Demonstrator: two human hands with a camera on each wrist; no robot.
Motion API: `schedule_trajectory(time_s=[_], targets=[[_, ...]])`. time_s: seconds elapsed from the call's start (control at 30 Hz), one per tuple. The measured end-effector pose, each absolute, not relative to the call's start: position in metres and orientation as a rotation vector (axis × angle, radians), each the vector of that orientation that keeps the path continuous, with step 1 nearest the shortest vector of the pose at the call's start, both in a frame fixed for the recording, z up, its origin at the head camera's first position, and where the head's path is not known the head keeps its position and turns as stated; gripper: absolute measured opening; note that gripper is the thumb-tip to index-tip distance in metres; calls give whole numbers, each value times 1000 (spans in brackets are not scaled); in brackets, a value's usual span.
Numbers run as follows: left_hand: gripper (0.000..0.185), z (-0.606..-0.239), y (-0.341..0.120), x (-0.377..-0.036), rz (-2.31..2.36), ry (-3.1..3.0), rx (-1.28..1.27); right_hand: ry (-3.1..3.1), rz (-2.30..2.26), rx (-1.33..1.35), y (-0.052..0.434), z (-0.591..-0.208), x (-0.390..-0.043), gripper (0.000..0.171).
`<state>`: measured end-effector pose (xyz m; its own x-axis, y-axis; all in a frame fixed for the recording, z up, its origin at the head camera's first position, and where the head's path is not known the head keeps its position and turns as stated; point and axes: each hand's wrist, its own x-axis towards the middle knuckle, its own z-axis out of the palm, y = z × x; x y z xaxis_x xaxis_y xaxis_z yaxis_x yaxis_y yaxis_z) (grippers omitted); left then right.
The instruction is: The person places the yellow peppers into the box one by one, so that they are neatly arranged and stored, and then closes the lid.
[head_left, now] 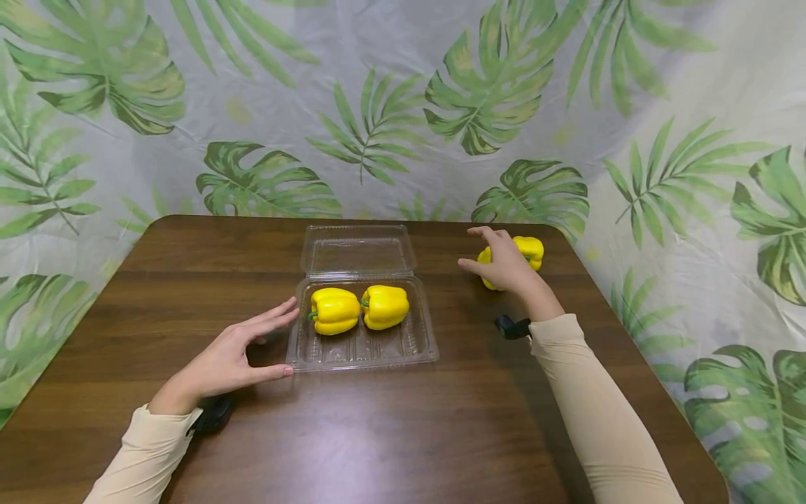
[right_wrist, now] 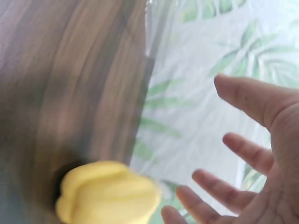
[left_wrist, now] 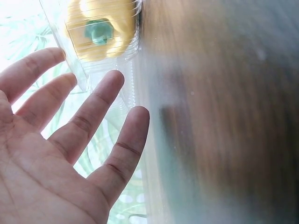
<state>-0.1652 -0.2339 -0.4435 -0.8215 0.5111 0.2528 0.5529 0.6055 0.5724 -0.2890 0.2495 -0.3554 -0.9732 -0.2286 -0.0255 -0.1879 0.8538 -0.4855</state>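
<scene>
Two yellow bell peppers lie side by side in a clear plastic clamshell container (head_left: 365,360), its lid (head_left: 359,252) folded back flat on the table. The left pepper (head_left: 335,311) has its green stem toward my left hand; the other pepper (head_left: 386,307) sits beside it. My left hand (head_left: 229,360) is at the container's left edge, fingers spread, thumb by the front left corner. My right hand (head_left: 504,262), fingers apart and holding nothing, hovers over two more yellow bell peppers (head_left: 531,250) at the back right, partly covering them. In the right wrist view, one pepper (right_wrist: 110,193) shows below the hand.
A brown wooden table (head_left: 378,434) carries everything. Behind it hangs a pale curtain (head_left: 390,105) with green leaf prints. Dark wrist devices sit under both cuffs.
</scene>
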Motion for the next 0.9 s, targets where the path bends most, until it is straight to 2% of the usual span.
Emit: schedule_trajectory(time_s=[0.4,0.9], targets=[[87,-443,-237,-162,-1013,-2759,-907,2965,-892,-193,287,-377,-294,74],[87,-446,-235,-167,-1011,-2740,-930,3019,-931,-9,300,-397,-298,71]])
